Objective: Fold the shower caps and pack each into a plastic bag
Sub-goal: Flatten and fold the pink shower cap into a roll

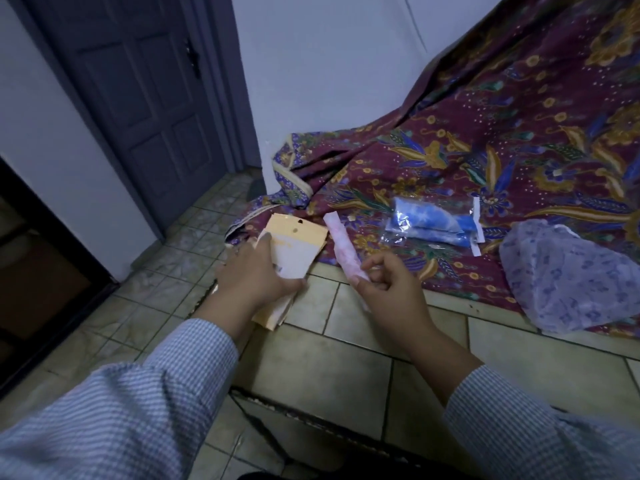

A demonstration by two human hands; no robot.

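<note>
My right hand pinches the near end of a pink shower cap folded into a narrow strip that points away from me. My left hand grips a stack of flat plastic bags with orange header cards at the tiled ledge's left edge. A blue shower cap packed in a clear plastic bag lies on the patterned cloth beyond my hands. An unfolded, crumpled lilac floral shower cap sits at the right.
A maroon batik cloth covers the back of the tiled ledge and runs up the wall. The ledge drops to a tiled floor on the left, where a grey door stands closed.
</note>
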